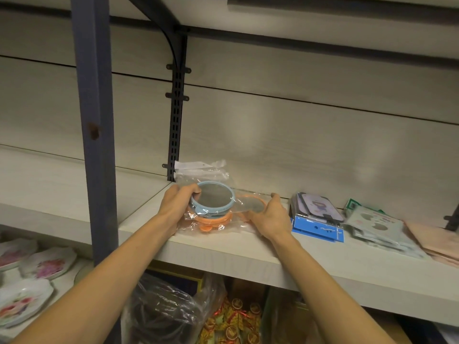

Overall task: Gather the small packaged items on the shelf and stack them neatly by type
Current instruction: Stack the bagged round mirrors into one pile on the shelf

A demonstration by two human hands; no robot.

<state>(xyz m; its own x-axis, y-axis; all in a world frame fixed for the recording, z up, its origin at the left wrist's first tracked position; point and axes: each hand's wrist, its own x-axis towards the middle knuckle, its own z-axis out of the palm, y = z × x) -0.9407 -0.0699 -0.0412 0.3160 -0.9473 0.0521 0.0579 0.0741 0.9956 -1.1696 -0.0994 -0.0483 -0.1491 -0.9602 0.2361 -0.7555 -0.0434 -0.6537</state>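
Note:
On the pale shelf board (223, 247) lies a small stack of round mirrors in clear plastic bags. My left hand (177, 202) grips the left rim of the blue-framed mirror (213, 198), which sits tilted on top of an orange-framed one (213, 220). My right hand (270, 214) holds the right edge of another bagged orange-framed mirror (250, 204), which lies flat beside the stack. More clear bags (201, 170) stand behind the stack against the back wall.
To the right lie packs with a blue card (320, 232), pale green packets (375, 224) and pink cloth (434, 242). A dark slotted bracket (176, 115) runs up the back wall; a blue post (95, 120) stands left. Plates (47, 264) and bagged goods (169, 311) sit below.

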